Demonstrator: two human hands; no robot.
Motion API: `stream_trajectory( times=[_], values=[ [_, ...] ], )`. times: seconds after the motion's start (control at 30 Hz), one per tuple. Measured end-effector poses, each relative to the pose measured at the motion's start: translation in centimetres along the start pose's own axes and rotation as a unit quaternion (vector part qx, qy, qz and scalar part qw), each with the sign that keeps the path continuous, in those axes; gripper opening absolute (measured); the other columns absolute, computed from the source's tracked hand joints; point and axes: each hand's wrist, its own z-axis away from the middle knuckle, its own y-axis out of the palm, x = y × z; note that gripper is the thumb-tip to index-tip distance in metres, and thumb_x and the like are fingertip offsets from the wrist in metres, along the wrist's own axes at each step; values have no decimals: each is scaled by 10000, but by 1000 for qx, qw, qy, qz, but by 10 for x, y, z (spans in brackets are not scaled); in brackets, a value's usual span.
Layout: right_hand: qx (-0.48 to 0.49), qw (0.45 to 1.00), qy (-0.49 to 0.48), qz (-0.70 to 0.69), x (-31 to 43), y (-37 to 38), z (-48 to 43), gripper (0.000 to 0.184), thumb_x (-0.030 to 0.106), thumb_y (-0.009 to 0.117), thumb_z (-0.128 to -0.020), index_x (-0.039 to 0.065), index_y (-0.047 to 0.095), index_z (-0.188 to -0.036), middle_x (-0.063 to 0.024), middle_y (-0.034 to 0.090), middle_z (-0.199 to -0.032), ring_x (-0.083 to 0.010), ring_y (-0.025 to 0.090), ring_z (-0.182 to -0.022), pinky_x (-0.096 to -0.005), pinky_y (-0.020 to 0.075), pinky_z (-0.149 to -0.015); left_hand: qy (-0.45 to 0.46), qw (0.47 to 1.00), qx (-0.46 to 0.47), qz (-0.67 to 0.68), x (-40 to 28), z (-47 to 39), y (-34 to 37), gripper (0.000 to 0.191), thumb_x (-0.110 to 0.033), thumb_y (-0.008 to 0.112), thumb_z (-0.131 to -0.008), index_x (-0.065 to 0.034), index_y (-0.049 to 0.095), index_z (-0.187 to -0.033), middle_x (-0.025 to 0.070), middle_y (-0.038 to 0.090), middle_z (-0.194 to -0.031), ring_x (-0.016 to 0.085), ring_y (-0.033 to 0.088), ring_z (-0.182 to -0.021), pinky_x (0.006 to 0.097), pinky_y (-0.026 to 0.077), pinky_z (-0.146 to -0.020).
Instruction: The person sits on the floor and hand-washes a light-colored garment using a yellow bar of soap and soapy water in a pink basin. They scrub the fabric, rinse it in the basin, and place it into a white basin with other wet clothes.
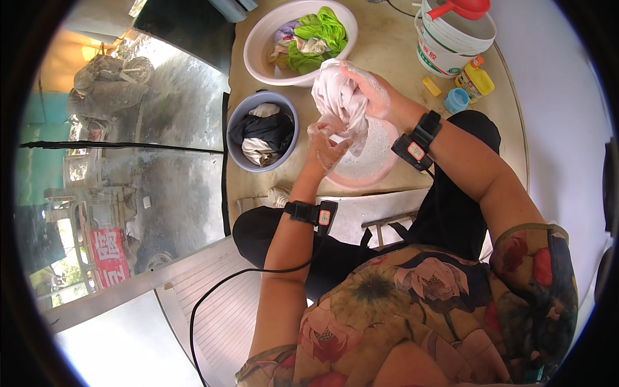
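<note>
A wet, pale pinkish cloth [340,92] is bunched up between my hands, over a pink basin [360,182] of sudsy water. My right hand [370,89] grips its upper right side, with foam on the thumb and the back of the hand. Lower down, my left hand [329,147] pinches the cloth's lower edge with wet, soapy fingers. The cloth's tail hangs down to the foam; whether it dips into the water I cannot tell. Both wrists wear black strapped devices.
Beyond stands a large pale basin [251,58] with green and purple cloths in water. A blue-grey basin [232,150] of black and white clothes sits at left. At right are a white bucket [435,55] with a red scoop [466,7], a yellow bottle [476,80], a blue jar [456,100] and a yellow bar [432,87].
</note>
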Motion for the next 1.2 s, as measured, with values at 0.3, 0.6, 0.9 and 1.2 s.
stream_trajectory(
  times=[0.3, 0.6, 0.9, 1.2],
  values=[
    [-277, 929, 150, 195, -2, -56, 12, 280, 279, 655, -959, 68, 573, -1125, -63, 639, -1037, -157, 657, -873, -308, 561, -754, -59, 909, -28, 412, -12, 1, -56, 281, -338, 590, -1020, -99, 575, -874, -41, 519, -749, 83, 498, -676, 240, 402, -623],
    [-133, 805, 70, 573, -61, -32, 36, 566, 172, 743, -842, -18, 419, -1265, -218, 589, -1168, -337, 604, -1140, -408, 482, -981, -84, 780, 13, 620, -40, 3, -67, 304, -356, 577, -1021, -88, 597, -1162, 52, 648, -1081, 176, 622, -1017, 367, 490, -920],
    [-114, 836, -27, 535, -71, -7, 29, 197, 124, 692, -897, 3, 596, -1019, -153, 653, -1002, -291, 666, -947, -378, 530, -815, -42, 739, -33, 671, -49, 4, -72, 268, -246, 592, -1012, -69, 570, -1211, 86, 638, -1190, 234, 612, -1114, 432, 484, -978],
    [-214, 865, -16, 454, -39, -7, 19, 139, 146, 564, -1006, 15, 570, -959, 14, 527, -871, -62, 472, -822, -265, 441, -739, 45, 817, -50, 572, -33, 0, -68, 484, -234, 742, -903, -78, 475, -1274, 86, 582, -1269, 221, 611, -1127, 418, 516, -943]
  ],
)
